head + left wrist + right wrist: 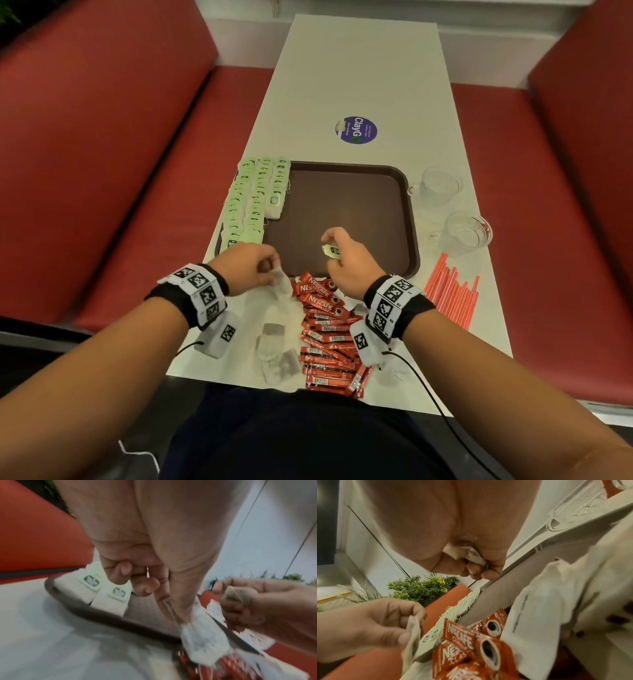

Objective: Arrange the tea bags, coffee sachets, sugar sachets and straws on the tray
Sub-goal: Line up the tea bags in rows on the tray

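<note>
**Tea bags go first, one hand feeding the other**

We are partway through the tea bags. Our left hand (255, 265) pinches a white tea bag (281, 284) by its top edge between thumb and forefinger, so the pouch hangs free just above the counter (359, 68), at the near left corner of the tray (409, 205). Holding it by the edge probably keeps the string and tag from tangling.

Our right hand (346, 263) is curled closed, its grip wrapped round a second tea bag with the green tag (330, 250) poking out between thumb and fingers. It hovers over the bare middle of the brown tray, well placed to start a fresh row.

The finished rows of green-tagged tea bags (255, 198) run along the tray's left side, overlapped like shingles so each tag shows. That packing leaves most of the tray for the other goods.

Still on the counter:
- a heap of red coffee sachets (325, 335) just below the tray's near edge, between our wrists
- a few loose tea bags (274, 346) left of that heap
- red straws (452, 294) fanned out to the right
- two glass cups (466, 233) beside the tray's right edge

We cannot pick out sugar sachets with certainty.
</note>
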`<state>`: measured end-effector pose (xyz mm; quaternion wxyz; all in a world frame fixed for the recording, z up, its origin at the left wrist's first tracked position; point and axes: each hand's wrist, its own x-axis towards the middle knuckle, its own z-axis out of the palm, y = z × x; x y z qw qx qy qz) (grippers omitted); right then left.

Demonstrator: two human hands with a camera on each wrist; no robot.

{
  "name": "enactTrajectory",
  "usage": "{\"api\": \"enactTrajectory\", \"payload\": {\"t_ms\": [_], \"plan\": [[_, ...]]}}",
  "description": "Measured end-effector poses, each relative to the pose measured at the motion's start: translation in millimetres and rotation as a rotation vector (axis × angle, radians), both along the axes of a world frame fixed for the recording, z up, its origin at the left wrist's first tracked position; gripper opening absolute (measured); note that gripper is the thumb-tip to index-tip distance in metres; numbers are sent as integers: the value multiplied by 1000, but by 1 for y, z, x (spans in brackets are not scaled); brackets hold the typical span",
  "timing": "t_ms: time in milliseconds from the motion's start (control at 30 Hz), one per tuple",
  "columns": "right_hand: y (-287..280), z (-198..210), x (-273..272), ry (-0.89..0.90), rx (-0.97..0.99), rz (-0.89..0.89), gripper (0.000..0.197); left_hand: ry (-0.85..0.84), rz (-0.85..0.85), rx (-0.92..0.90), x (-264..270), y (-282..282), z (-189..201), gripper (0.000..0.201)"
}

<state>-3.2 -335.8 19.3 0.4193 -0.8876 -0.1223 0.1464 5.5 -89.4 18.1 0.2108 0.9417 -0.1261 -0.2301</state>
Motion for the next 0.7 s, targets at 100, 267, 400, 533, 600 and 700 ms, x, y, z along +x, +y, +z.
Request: {"api": "enactTrajectory", "payload": {"t_ms": [100,267,400,533,600,700], "plan": [[2,-3,5,-22,-33,57,39,-14,103,-185,11,3,13,24],[14,3,15,-174,28,131,36,-3,140,-353,22,-5,23,29],[21,6,28,-310,10,170,18,31,110,-353,29,-11,23,32],[20,8,41,-321,-62,196,10,-106,128,-296,34,-16,24,22],[19,6,46,-291,-93,184,10,-195,142,-314,35,-19,29,12],[19,3,51,-249,-71,152,8,-199,51,-321,38,-23,35,16]]}}
